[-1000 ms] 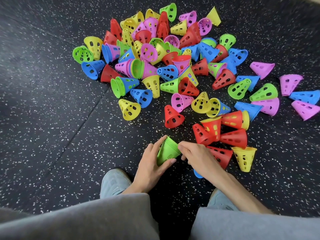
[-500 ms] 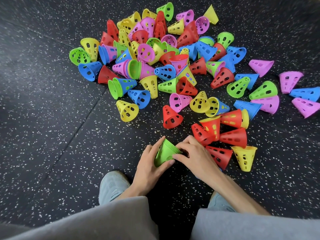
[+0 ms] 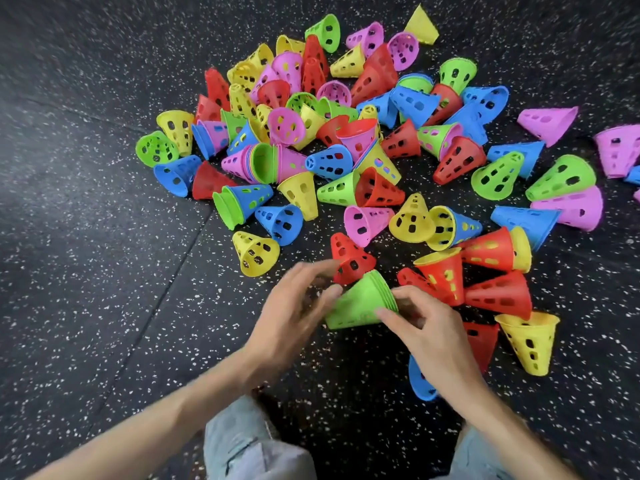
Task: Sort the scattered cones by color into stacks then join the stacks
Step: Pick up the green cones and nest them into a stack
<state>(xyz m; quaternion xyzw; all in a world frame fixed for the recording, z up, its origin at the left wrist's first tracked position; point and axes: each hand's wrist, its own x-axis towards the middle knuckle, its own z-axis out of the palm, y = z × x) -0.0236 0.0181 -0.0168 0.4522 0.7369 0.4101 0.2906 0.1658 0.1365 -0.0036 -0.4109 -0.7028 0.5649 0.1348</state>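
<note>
Near floor edge, centre: green stack (image 3: 360, 306), several nested green cones lying on their side, wide rims to the right, narrow end to the left.
Right hand: my right hand (image 3: 429, 330) pinches the stack's rim end, thumb under, fingers curled at the rims.
Left hand: my left hand (image 3: 294, 306) is blurred at the narrow end, fingers loosely spread; I cannot tell whether it touches the stack.
Just beyond the stack: a red cone (image 3: 351, 258) lies against its far side.
Right of the stack: red cones (image 3: 495, 296) bunched with a yellow cone (image 3: 530, 341) towards the floor's right edge; a blue cone (image 3: 420, 379) peeks from under my right wrist.
Farther up the floor: the scattered pile (image 3: 329, 133) of red, yellow, green, blue and pink cones, spreading to the far edge and the right edge.
Floor: black speckled floor (image 3: 104, 271).
Near edge: my two shoes (image 3: 242, 445) below the forearms.
</note>
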